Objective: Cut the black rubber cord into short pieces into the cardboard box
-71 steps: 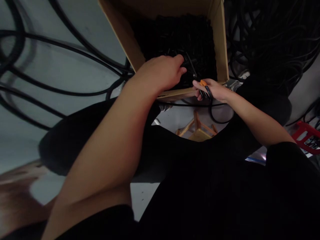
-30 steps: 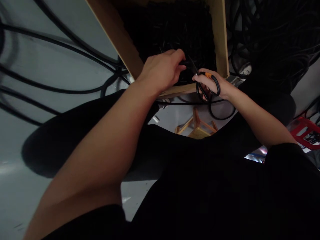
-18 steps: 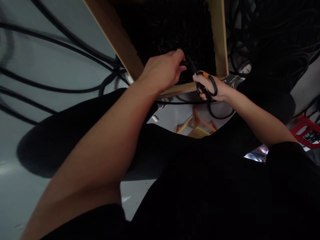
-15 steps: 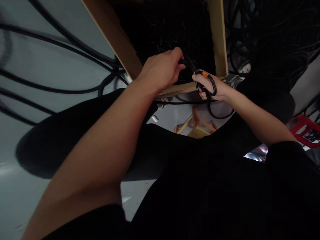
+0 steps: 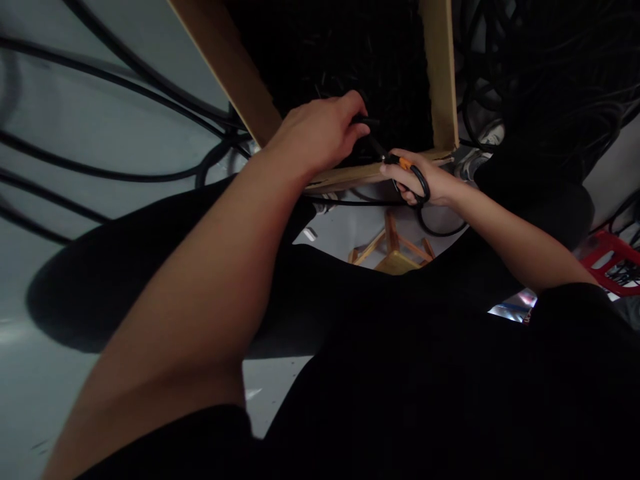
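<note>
My left hand (image 5: pixel 327 130) is closed over the near part of a cardboard box (image 5: pixel 441 73), pinching a short black rubber piece (image 5: pixel 369 121) that sticks out past the fingertips. Close by on the right, my right hand (image 5: pixel 413 179) grips scissors (image 5: pixel 424 185) with black handle loops and an orange patch. Their dark blades point up and left, just below the black piece; how far they are parted is hard to see. Many small dark pieces (image 5: pixel 345 47) fill the box beneath both hands, too dim to make out singly.
Long black hoses (image 5: pixel 125 83) run across the pale floor at left. A tangled heap of black tubing (image 5: pixel 560 87) lies at right. Between my legs is a small wooden stool (image 5: pixel 395 257). A red plastic stool (image 5: pixel 613 263) stands at the right edge.
The scissors in my right hand have moved slightly down and left, away from the black piece. My left hand has shifted a little left and still holds the piece.
</note>
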The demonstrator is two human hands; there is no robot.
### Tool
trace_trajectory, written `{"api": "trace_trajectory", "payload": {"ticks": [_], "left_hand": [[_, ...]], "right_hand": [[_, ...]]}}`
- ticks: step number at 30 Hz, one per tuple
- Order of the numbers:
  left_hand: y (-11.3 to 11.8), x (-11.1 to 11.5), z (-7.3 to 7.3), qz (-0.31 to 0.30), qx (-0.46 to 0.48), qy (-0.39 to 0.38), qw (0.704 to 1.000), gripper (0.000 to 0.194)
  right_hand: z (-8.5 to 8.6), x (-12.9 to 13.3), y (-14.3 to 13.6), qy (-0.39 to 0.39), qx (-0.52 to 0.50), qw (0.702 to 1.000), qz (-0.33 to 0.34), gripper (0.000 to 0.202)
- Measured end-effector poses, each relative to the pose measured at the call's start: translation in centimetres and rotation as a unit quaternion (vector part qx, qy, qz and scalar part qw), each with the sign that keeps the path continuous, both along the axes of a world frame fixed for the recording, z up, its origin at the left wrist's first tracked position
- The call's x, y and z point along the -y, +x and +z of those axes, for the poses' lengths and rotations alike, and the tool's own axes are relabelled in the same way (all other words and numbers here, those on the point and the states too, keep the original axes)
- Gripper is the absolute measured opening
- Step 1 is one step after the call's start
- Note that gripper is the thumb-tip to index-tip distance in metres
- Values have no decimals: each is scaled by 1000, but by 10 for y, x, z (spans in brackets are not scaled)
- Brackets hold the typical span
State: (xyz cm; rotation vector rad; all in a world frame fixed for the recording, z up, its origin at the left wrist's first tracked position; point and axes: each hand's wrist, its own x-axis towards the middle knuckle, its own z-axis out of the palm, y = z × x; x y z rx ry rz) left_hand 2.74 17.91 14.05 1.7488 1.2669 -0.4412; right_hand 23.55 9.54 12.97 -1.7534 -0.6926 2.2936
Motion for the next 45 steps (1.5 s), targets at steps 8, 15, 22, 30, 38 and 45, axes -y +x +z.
{"api": "trace_trajectory", "payload": {"ticks": [8,15,22,30,38,45], "left_hand": [[3,-4,-7,45,2,-18,999,57],[7,1,-12,-14,32,-30,999,55],[7,3,-14,-18,40,-21,999,51],[8,3,-12,-27,30,-19,999,51],[9,4,-9,-30,18,-39,999,50],[11,5,-11,-23,27,-56,998,55]], "right_hand": [[-17,3,1,52,11,999,-8,39],[-17,1,11,161,26,984,65,32],[-20,-3,12,183,29,979,85,25],[-13,-9,12,162,33,982,89,27],[-13,-11,17,171,21,979,112,24],[-8,-11,18,167,43,978,117,32]]}}
